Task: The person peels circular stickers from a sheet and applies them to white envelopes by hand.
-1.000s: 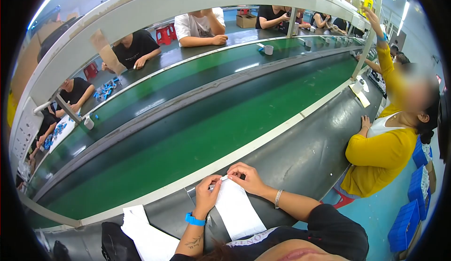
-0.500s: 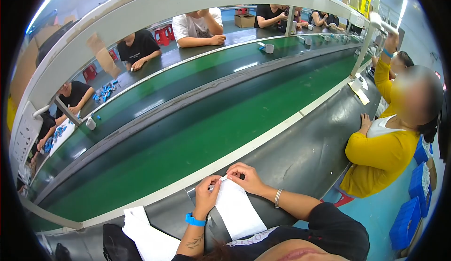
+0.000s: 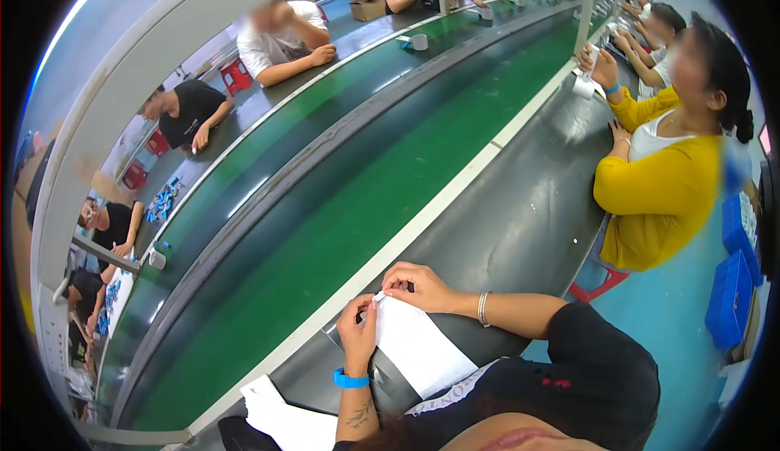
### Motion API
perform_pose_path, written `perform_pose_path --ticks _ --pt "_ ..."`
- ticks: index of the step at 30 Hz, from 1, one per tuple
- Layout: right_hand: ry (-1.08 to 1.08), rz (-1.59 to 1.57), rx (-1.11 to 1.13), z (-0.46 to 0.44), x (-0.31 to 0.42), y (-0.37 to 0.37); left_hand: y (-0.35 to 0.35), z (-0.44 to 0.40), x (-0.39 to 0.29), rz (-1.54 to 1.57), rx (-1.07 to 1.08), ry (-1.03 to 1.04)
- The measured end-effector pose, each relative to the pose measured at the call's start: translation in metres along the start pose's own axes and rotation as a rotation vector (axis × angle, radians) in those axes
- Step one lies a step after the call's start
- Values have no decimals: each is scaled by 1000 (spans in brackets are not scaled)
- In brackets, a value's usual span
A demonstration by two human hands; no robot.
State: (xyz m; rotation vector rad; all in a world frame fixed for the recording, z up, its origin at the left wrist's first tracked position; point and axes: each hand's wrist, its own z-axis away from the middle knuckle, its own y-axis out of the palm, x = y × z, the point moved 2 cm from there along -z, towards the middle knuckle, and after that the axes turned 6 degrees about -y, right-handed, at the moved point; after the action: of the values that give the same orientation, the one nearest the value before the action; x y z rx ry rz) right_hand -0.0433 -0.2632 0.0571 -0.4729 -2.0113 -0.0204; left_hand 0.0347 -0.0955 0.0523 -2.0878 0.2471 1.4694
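Both hands have their fingertips nearly closed in a pinch on one small white piece point(image 3: 380, 296), the left hand point(image 3: 357, 331) at its left end and the right hand point(image 3: 418, 287) at its right. The piece sits at the far end of a white sheet point(image 3: 418, 347) on the black table point(image 3: 520, 207), near the pale rail point(image 3: 422, 223); whether it is part of that sheet or separate is too small to tell. With so little surface between the fingertips, uneven pressure from one side could twist the piece or make it pop loose. If it slipped away to the far side, it might clear the rail and land on the green belt point(image 3: 349, 175), where it would be harder to reach; whether the belt is running cannot be told. The near end of the sheet lies against the black shirt point(image 3: 528, 386), so leaning in could drag or crease it. The blue wristband point(image 3: 351, 379) is just left of the sheet and might snag its edge if that wrist swung right. The other white paper point(image 3: 292, 420), at the near left, could be knocked by the left elbow.
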Motion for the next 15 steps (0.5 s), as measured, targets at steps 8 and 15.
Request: perform_pose_path --ticks 8,15 --pt "21 -1 13 0 1 -1 -1 1 -2 5 36 -41" --pt "19 -15 7 0 1 -1 -1 1 -2 -7 33 -34"
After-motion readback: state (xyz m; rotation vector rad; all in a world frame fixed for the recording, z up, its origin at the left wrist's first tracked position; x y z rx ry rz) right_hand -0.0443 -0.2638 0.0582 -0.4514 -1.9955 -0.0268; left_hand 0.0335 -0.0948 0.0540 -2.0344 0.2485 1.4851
